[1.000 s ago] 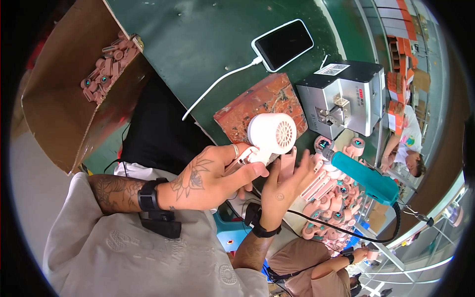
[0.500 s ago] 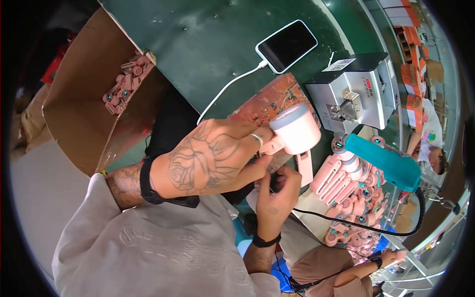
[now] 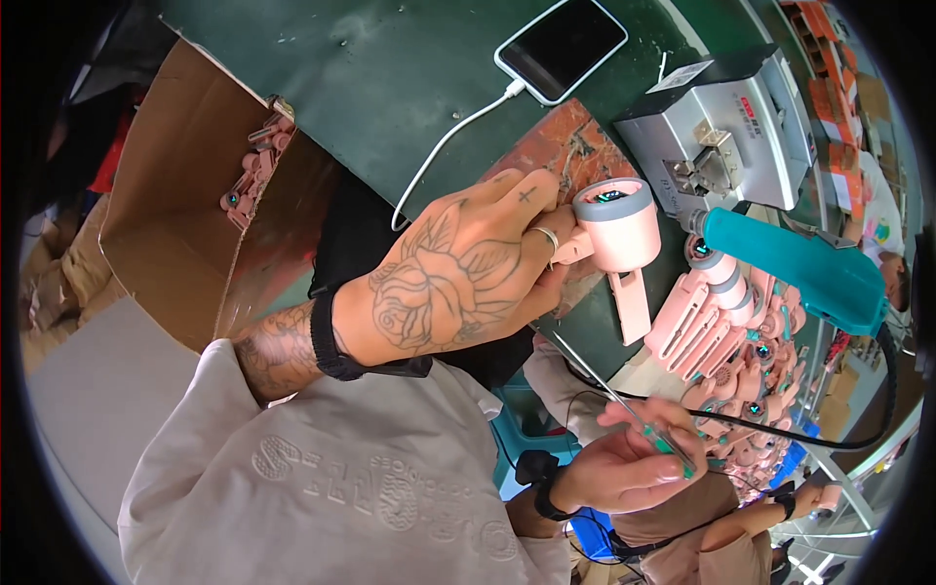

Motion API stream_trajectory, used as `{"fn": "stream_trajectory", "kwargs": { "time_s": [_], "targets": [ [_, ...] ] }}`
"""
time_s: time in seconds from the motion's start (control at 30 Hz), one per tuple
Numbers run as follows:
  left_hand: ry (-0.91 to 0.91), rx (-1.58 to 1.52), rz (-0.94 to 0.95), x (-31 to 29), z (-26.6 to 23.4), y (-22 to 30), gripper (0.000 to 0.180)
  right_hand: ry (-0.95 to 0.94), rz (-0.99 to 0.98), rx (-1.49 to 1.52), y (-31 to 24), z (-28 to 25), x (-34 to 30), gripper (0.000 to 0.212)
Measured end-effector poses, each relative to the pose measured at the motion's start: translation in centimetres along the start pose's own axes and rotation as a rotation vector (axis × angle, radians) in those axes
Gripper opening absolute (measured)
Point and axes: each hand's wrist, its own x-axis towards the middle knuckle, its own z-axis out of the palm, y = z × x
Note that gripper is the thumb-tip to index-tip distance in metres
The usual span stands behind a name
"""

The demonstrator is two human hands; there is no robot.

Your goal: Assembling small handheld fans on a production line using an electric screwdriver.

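Note:
My left hand (image 3: pixel 468 263) grips a pink handheld device with a round head (image 3: pixel 624 229), shaped like a small fan. A grey ring and a lit display are on its top. Below the head a slim pink arm (image 3: pixel 632 307) hangs down. My right hand (image 3: pixel 624 468) is lower and to the right, apart from the device. Its fingers are closed around a thin pointed metal tool (image 3: pixel 600 378) with green parts near its grip end; it looks like tweezers, but the exact kind is unclear. The point aims up and left, toward the table edge.
A phone (image 3: pixel 561 49) with a white cable lies on the green table (image 3: pixel 322 78). Beside a reddish stone-patterned slab (image 3: pixel 575 136) stands a grey metal fixture (image 3: pixel 726 146). A teal power tool (image 3: pixel 795 258) rests by piled pink parts (image 3: pixel 746 390). At left is a cardboard box (image 3: pixel 166 195); a co-worker's hand (image 3: pixel 814 497) is at lower right.
My right hand has moved down and right, away from the device, and the thin tool now shows in it. The device's head has tilted so its display shows. The whole view has shifted.

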Motion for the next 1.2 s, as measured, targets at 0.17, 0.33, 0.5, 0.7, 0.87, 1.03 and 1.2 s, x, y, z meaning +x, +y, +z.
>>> {"fn": "stream_trajectory", "kwargs": {
  "time_s": [0.17,0.33,0.5,0.7,0.87,1.03,1.2],
  "targets": [
    [0.002,-0.006,0.018,0.4,-0.1,0.3,0.036,0.003,-0.107,0.22,-1.0,3.0,1.1,0.037],
    [-0.019,-0.021,-0.008,0.4,-0.2,0.3,0.036,-0.267,-0.258,0.147,-1.6,2.3,2.0,0.048],
    [-0.039,-0.025,-0.016,0.5,-0.4,0.3,0.038,-0.415,-0.343,0.163,-1.3,3.0,2.2,0.041],
    [-0.045,-0.037,-0.02,0.5,-0.5,0.6,0.041,-0.221,-0.343,0.148,-1.2,4.9,1.7,0.035],
    [-0.059,-0.025,-0.016,0.3,-0.5,0.1,0.042,-0.276,-0.425,0.11,-1.6,4.7,1.9,0.03],
    [-0.07,-0.024,-0.026,0.3,-0.4,0.2,0.042,-0.28,-0.439,0.135,-1.4,4.8,1.9,0.026],
    [-0.053,-0.01,-0.017,0.3,-0.3,0.1,0.039,-0.402,-0.492,0.144,-1.7,3.7,1.9,0.038]
  ]
}}
